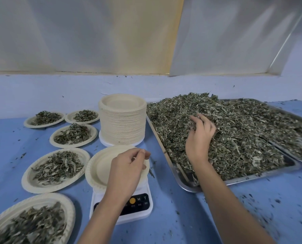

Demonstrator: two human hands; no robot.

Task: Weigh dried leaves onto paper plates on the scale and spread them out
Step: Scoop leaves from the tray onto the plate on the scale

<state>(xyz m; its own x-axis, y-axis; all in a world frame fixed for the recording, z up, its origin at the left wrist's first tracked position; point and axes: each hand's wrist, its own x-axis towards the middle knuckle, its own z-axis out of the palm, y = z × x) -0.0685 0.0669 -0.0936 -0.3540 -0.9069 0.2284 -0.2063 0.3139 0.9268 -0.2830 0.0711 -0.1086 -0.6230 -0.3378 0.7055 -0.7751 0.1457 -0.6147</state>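
Right hand (199, 136) grips dried green leaves (234, 131) in steel tray (187, 185); left hand (127, 166), grip unclear, at empty beige paper plate (97, 166) on white scale (132, 219); drop handful next.

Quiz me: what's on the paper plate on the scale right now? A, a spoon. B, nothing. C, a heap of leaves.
B: the paper plate on the scale shows only its bare cream surface, while the right hand digs into the dried leaves on the tray.
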